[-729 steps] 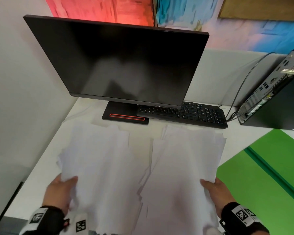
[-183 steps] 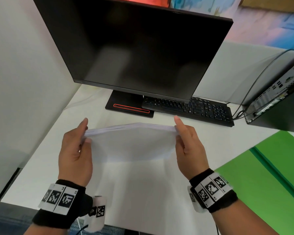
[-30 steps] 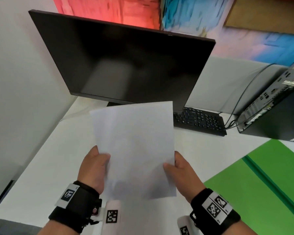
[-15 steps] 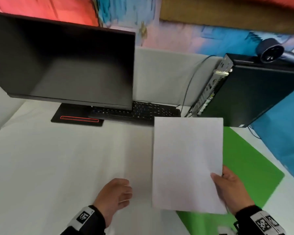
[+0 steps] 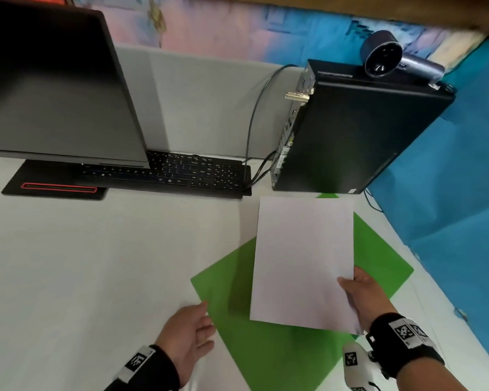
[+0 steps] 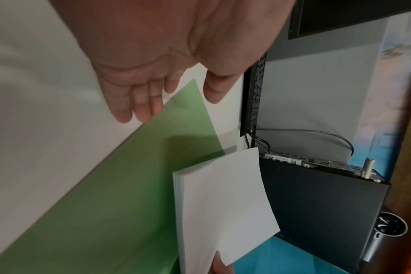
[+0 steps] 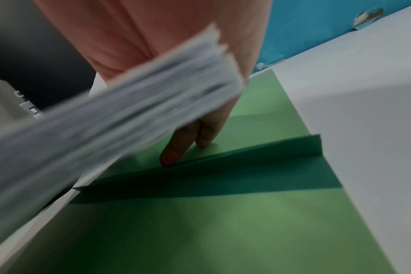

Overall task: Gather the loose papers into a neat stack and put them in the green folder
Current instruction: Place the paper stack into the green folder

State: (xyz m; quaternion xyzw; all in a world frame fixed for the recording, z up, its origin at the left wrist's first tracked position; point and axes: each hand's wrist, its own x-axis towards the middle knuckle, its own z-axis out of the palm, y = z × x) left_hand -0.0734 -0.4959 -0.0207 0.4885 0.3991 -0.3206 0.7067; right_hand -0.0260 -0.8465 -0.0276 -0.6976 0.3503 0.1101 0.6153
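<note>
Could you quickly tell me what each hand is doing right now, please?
Left hand: open, holding nothing, fingertips at the near edge of the green folder.
Right hand: gripping the paper stack at its near right corner, above the folder.

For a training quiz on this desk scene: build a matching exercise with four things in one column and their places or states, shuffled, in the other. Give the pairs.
Things:
1. paper stack
2. green folder
3. left hand
4. webcam

Places or states:
A. lies open on the table
B. sits on top of the black computer tower
C. held in the right hand, above the folder
D. open, holding nothing, at the folder's left edge

Pairs: 1-C, 2-A, 3-D, 4-B
</note>
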